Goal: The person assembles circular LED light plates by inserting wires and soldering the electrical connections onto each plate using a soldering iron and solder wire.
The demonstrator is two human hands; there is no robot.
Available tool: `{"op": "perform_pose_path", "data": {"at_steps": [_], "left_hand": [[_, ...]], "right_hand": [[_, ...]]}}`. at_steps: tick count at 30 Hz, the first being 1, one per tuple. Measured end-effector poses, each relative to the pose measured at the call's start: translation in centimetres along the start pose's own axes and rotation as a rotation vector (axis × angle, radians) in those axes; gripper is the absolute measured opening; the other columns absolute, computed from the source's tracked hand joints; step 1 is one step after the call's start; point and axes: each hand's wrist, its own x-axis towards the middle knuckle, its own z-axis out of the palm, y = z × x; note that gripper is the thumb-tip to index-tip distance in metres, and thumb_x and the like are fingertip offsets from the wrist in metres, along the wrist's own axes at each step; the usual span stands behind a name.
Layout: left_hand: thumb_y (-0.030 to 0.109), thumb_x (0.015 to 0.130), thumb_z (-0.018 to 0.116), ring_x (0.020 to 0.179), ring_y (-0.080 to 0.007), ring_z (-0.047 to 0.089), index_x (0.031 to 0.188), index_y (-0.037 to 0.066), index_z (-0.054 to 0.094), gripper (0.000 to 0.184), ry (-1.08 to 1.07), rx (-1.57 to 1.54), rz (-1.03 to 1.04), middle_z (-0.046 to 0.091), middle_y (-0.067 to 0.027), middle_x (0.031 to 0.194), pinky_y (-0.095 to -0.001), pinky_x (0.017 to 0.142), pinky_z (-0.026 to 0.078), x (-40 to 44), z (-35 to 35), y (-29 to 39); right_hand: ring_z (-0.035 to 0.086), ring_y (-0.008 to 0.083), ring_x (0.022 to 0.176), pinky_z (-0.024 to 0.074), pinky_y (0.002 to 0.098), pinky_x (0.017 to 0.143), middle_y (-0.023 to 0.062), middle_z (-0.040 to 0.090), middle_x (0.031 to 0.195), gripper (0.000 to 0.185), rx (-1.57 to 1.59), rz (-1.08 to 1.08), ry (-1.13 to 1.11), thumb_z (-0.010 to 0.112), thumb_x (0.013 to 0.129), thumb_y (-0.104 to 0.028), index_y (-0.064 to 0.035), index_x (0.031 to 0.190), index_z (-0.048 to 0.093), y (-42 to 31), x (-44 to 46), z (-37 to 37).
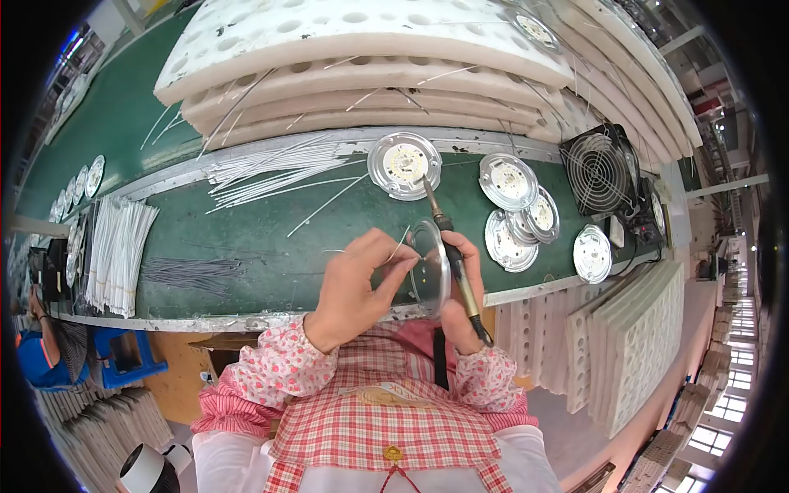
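My right hand [465, 283] is closed around a soldering iron [462, 275], its tip pointing up and away from me. The same hand grips a round LED lamp disc [430, 267], stood nearly edge-on in front of my chest. My left hand [357, 283] is closed in a pinch on a thin wire [401, 245] at the near left side of that disc. The exact spot where wire and disc meet is hidden by the fingers. Just beyond the iron's tip, another LED lamp disc [404, 167] lies face up on the green bench.
White wires [279, 168] lie loose at centre left, with bundled white wires [122, 255] and dark wires [193, 273] further left. Several lamp discs [508, 182] and a fan [600, 170] sit at right. Stacked foam trays [362, 37] rise behind. A person [51, 353] sits far left.
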Motion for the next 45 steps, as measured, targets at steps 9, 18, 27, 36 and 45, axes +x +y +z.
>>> {"op": "perform_pose_path", "data": {"at_steps": [9,18,27,36,45], "left_hand": [[0.026,0.093,0.070,0.070,-0.0238,0.066,0.088,-0.002,0.069,0.028,-0.062,-0.541,-0.418,0.068,-0.0138,0.073,-0.0324,0.062,0.049,0.3,0.1,-1.8],[0.025,0.086,0.076,0.071,-0.0265,0.060,0.096,0.002,0.065,0.028,0.112,0.461,-0.028,0.063,-0.0104,0.075,-0.0404,0.070,0.044,1.4,1.4,-3.2],[0.007,0.087,0.066,0.082,-0.0286,0.054,0.084,0.003,0.058,0.010,-0.087,0.314,0.041,0.061,-0.0085,0.083,-0.0396,0.081,0.039,0.2,-2.0,-4.5],[0.010,0.073,0.072,0.090,-0.0235,0.053,0.074,0.006,0.059,0.014,-0.240,0.335,0.210,0.058,-0.0034,0.090,-0.0375,0.084,0.037,1.6,-1.1,-4.6],[0.011,0.075,0.073,0.086,-0.0229,0.053,0.078,0.007,0.061,0.013,-0.213,0.381,0.218,0.054,-0.0046,0.092,-0.0371,0.081,0.035,1.5,-0.5,-4.8]], "right_hand": [[0.048,0.0407,0.132,0.0400,0.0478,0.110,0.0242,0.043,0.151,0.098,-0.830,-0.405,-0.080,0.095,0.064,-0.024,-0.0050,0.143,0.040,-0.6,0.3,-0.9],[0.050,0.0447,0.124,0.0409,0.0522,0.104,0.0229,0.050,0.138,0.094,-1.226,-0.472,-0.013,0.091,0.067,-0.028,-0.0042,0.144,0.042,1.2,1.4,0.6],[0.063,0.0267,0.067,0.0492,0.0354,0.061,0.0129,0.066,0.080,0.024,-0.965,-0.341,0.010,0.073,0.083,-0.015,-0.0019,0.104,0.070,-2.1,-0.1,-3.3],[0.059,0.0222,0.053,0.0444,0.0330,0.051,0.0113,0.065,0.071,0.020,-0.814,-0.228,-0.174,0.064,0.085,-0.008,-0.0019,0.102,0.071,-3.3,-0.2,-5.2],[0.059,0.0082,0.059,0.0481,0.0271,0.056,0.0056,0.064,0.070,0.023,-0.584,0.086,-0.088,0.053,0.099,-0.013,0.0044,0.107,0.065,-3.3,-0.3,-5.0]]}}
